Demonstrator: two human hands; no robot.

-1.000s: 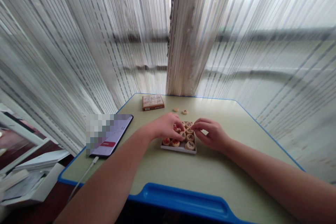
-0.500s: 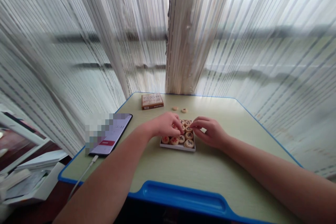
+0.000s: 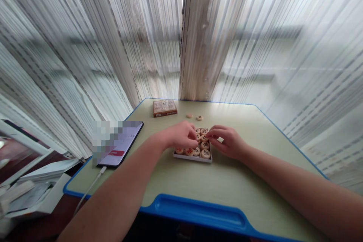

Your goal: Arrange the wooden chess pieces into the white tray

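Observation:
A shallow white box lies on the table, filled with round wooden Chinese chess pieces marked in red or black. Over its left half, my left hand reaches down with fingers curled together, the fingertips among the pieces at the middle; the hand hides several of them. At the box's right side, my right hand has its fingers bent and closed, the tips against a black-marked piece at the edge. Two loose pieces, a blank-looking one and a marked one, lie beyond the box.
A brown printed box lid lies at the back left. A phone with a white cable rests at the table's left edge. The pale green table has a blue rim and front trough. Sheer curtains hang behind.
The view has shifted slightly. Both hands stay at the box, with the left fingers moved very little among the pieces.

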